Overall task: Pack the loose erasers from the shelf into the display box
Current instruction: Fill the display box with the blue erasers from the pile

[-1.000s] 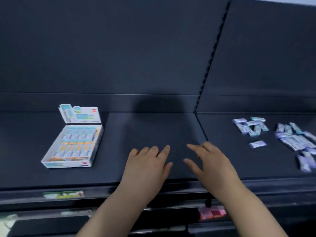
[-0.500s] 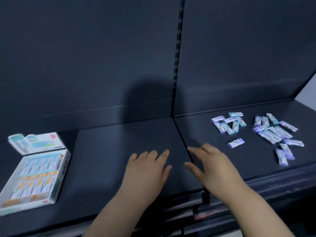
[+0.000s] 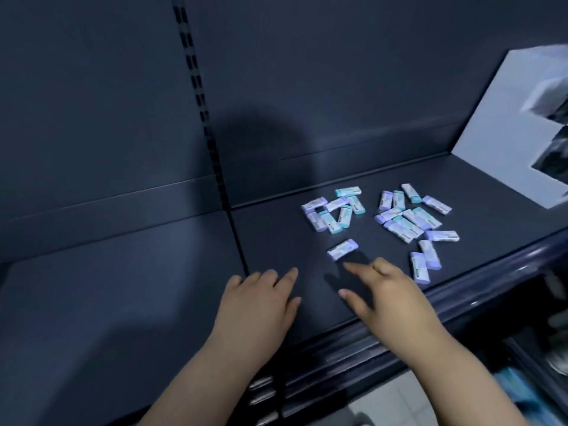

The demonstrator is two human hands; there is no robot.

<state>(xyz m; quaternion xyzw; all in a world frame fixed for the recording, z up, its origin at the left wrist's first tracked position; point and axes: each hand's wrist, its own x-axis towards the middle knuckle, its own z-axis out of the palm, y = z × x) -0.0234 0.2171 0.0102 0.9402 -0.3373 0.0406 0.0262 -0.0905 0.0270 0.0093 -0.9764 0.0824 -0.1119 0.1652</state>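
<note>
The left hand (image 3: pixel 255 305) is palm down over the dark shelf (image 3: pixel 123 287), its fingers straight and close together, holding nothing. I cannot tell if it rests on the surface or stays a little above it. The right hand (image 3: pixel 390 296) is also palm down and holds nothing. Its thumb is spread to the side and its index finger is stretched forward, with a shadow under it.

The tip of this finger is very near a single eraser (image 3: pixel 342 249), which lies alone and slanted on the shelf, but the finger does not touch it. Behind this eraser lies a small group of erasers (image 3: pixel 333 210), some leaning on one another. To the right of it there is a bigger, looser group of erasers (image 3: pixel 412 216), and a few of them reach near the front edge (image 3: pixel 399 327) of the shelf. All the erasers are in pale wrappers with lilac or teal ends.

A slotted upright strip (image 3: pixel 196 87) divides the dark back wall. At the far right stands a white panel (image 3: pixel 504 133).
</note>
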